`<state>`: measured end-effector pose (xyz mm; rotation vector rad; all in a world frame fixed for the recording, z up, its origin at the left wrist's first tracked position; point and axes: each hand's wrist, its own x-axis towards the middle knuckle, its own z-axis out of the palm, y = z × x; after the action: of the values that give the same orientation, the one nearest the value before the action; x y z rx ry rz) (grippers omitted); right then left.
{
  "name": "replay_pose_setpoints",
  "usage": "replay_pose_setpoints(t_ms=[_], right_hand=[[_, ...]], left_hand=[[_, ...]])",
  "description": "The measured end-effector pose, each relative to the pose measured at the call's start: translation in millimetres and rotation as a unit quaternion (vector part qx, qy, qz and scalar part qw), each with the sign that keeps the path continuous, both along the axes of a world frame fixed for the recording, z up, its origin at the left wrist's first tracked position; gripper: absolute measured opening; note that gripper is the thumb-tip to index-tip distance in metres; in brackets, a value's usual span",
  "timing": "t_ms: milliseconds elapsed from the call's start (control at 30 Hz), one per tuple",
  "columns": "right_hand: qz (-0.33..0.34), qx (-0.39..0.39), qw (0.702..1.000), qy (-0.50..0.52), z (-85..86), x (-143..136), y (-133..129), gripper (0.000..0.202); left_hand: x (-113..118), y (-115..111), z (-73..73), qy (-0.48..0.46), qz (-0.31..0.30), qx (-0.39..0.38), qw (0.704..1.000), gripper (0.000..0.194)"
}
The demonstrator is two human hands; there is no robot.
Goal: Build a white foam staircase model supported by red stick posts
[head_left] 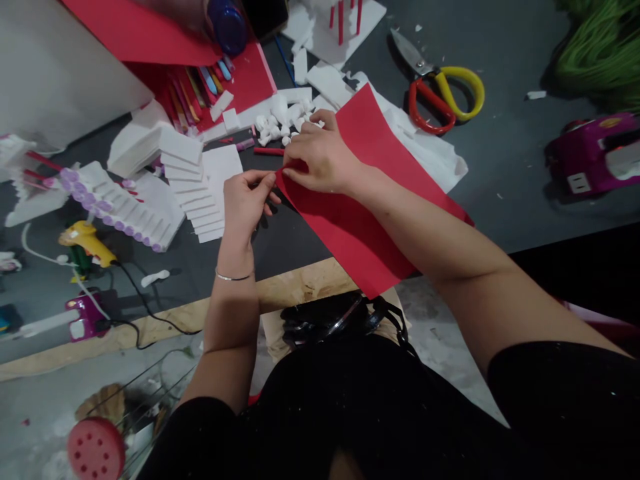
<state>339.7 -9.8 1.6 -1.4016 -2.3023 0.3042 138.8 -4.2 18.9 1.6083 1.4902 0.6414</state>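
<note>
Working at a dark grey tabletop [505,167] with a wooden front edge [310,283], above a pale floor [433,327]. Pinching the left corner of a red sheet [360,240] between thumb and fingertips of the left hand [245,200]. Gripping the same sheet just beside that corner with the right hand [323,153], with fingers bent over and thumb tucked below. Holding the sheet slantwise beneath the right forearm [415,223], with its near corner past the wooden front edge and its far side over a crumpled white sheet [430,147]. Can see overlapping white strips [200,205] to the left of the left hand, and small white lumps [270,128] with a red stick [269,151] just beyond both hands. Can also see a yellow glue gun [93,243] farther left, scissors [430,71] with red and yellow handles beyond the red sheet, and green string [600,53] at far right
</note>
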Motion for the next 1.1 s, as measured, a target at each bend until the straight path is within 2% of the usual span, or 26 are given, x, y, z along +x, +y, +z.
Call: replay_pose_setpoints(t_ms=[267, 533, 1100], right_hand=[[-0.006, -0.018, 1.0, -0.002, 1.0, 0.0, -0.1, 0.036], [-0.023, -0.011, 0.999, 0.026, -3.8, -4.5, 0.4, 0.041], [0.003, -0.007, 1.0, 0.014, -0.7, -1.9, -0.6, 0.041]], left_hand=[[5.8, -3.1, 9.3, -0.019, 0.028, -0.026, 0.999, 0.012], [1.3, -0.7, 3.2, -0.017, 0.022, -0.02, 0.999, 0.01], [6.4, -3.4, 4.5, -0.01, 0.03, -0.021, 0.999, 0.01]])
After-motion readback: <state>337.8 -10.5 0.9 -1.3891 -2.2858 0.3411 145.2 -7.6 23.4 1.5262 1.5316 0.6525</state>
